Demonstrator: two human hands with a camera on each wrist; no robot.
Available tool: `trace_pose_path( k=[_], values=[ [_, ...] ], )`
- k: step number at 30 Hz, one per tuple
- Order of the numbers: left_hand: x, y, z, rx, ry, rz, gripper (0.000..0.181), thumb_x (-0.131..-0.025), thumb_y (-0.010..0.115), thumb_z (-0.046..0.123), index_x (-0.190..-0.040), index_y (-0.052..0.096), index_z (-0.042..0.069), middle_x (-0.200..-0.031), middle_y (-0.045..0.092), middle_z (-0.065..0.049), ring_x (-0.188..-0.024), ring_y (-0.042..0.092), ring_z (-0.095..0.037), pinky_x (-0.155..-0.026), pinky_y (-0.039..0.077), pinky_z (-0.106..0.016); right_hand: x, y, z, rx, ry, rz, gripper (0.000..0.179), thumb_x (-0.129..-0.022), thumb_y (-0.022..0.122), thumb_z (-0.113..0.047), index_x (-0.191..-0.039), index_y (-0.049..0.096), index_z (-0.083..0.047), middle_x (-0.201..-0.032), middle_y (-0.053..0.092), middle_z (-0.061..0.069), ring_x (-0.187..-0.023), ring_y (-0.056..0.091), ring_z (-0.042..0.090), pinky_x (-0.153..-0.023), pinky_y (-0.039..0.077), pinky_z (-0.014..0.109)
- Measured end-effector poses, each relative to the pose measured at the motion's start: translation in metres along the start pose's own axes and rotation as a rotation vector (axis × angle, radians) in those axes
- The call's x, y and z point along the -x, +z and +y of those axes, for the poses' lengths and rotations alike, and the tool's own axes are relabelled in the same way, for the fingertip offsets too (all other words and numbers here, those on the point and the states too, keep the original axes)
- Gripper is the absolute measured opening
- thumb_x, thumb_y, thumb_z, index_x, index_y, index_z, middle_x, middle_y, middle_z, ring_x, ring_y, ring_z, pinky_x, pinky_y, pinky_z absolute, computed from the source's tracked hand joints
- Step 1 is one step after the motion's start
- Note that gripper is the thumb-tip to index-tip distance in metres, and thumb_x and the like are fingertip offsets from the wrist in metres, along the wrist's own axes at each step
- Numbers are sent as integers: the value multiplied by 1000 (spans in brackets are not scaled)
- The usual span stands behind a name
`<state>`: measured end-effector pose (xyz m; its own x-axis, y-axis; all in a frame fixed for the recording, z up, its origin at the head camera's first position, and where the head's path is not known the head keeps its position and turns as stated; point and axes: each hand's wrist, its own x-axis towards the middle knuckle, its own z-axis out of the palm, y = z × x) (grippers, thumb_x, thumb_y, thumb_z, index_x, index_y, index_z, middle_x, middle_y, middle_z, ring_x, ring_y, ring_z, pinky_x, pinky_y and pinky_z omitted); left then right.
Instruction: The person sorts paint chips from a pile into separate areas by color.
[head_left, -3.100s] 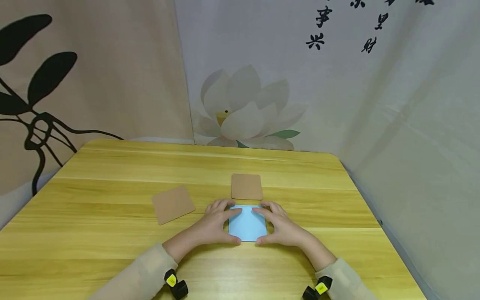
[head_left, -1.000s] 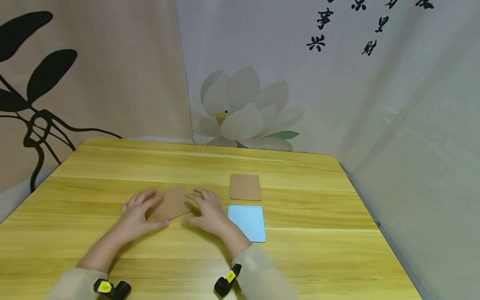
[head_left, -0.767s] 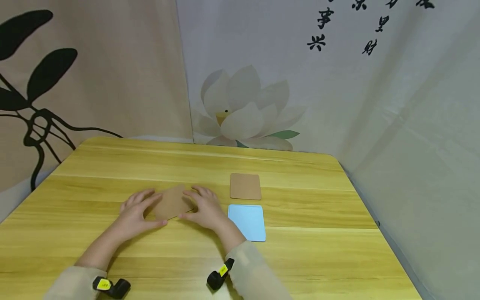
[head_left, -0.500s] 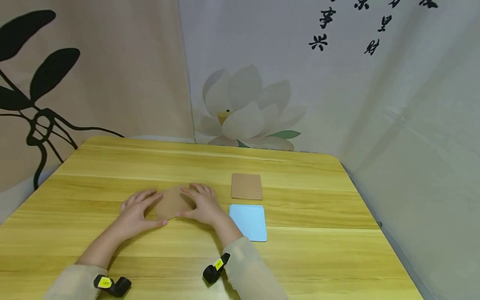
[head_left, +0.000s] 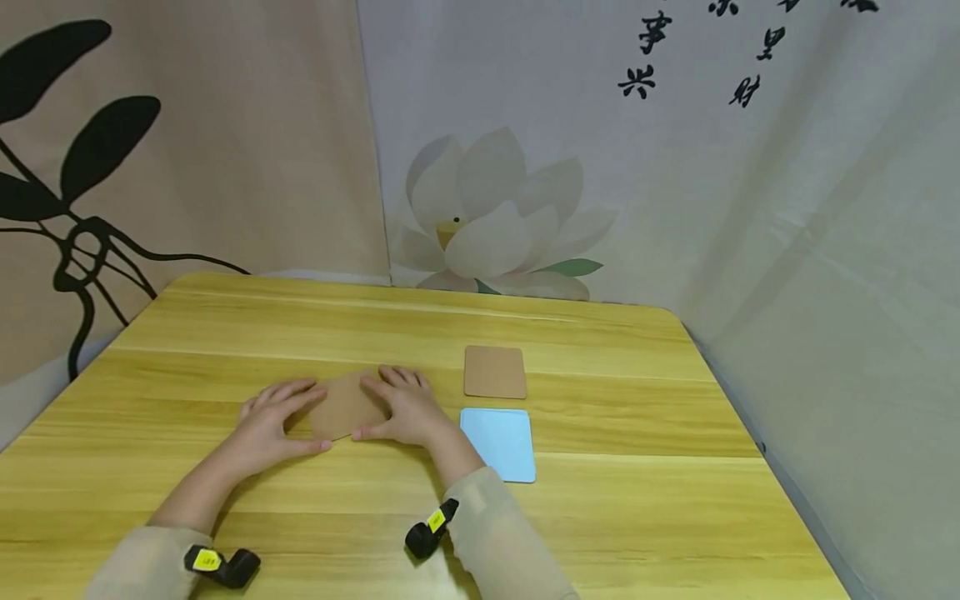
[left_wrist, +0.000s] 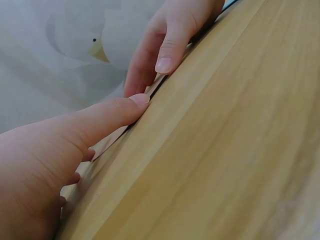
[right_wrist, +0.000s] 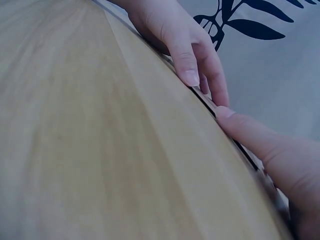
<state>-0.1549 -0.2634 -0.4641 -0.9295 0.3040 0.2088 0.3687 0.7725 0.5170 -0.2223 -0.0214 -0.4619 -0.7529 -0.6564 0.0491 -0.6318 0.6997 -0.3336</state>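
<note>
A thin brown square board lies at a slant on the table, left of the middle, with both hands around it. The left hand holds its left side, thumb at the near edge and fingers spread toward the far side. From the right, the right hand holds the opposite side, its thumb also at the near edge. In the left wrist view the left thumb lies along the board's edge, with the right hand beyond. The right wrist view shows the right thumb on that edge, a dark line under it.
A light blue square lies right of the hands, partly behind the right forearm. Just beyond it lies another brown square. All sit on a wooden table with a printed curtain behind.
Both hands have left the blue square and moved left to the slanted brown board. Over the last second the right hand has closed in slightly leftward against it.
</note>
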Motion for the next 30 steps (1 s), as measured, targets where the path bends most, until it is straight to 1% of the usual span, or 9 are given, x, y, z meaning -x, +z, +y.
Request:
trace_pose_path(
  k=[6, 14, 22, 30],
  values=[
    [0, 1, -2, 4, 3, 3, 81, -76, 77, 50, -138, 50, 4, -146, 35, -20, -130, 22, -48, -95, 10, -69, 0, -2, -2, 33, -4, -48, 84, -81, 56, -70, -151, 33, -29, -157, 20, 3, -144, 12, 24, -113, 6, 45],
    [-1, 0, -1, 21, 3, -5, 79, -77, 77, 49, -136, 52, 3, -146, 35, -20, -130, 22, -48, -96, 9, -69, 1, -2, -3, 43, 4, -67, 82, -82, 53, -71, -151, 31, -30, -158, 18, 0, -144, 10, 24, -113, 5, 44],
    [0, 0, 0, 54, 11, -1, 76, -76, 78, 46, -133, 55, 2, -145, 37, -19, -131, 23, -47, -96, 9, -70, 1, -1, -2, 35, 1, -53, 82, -81, 54, -71, -150, 33, -31, -157, 20, 0, -144, 11, 24, -113, 6, 45],
    [0, -1, -1, 48, 23, -9, 74, -77, 78, 47, -132, 57, 3, -146, 36, -19, -131, 23, -47, -95, 8, -70, 2, 0, -2, -4, -2, -12, 84, -78, 59, -71, -148, 38, -30, -156, 23, 0, -143, 15, 19, -113, 7, 43]
  ],
)
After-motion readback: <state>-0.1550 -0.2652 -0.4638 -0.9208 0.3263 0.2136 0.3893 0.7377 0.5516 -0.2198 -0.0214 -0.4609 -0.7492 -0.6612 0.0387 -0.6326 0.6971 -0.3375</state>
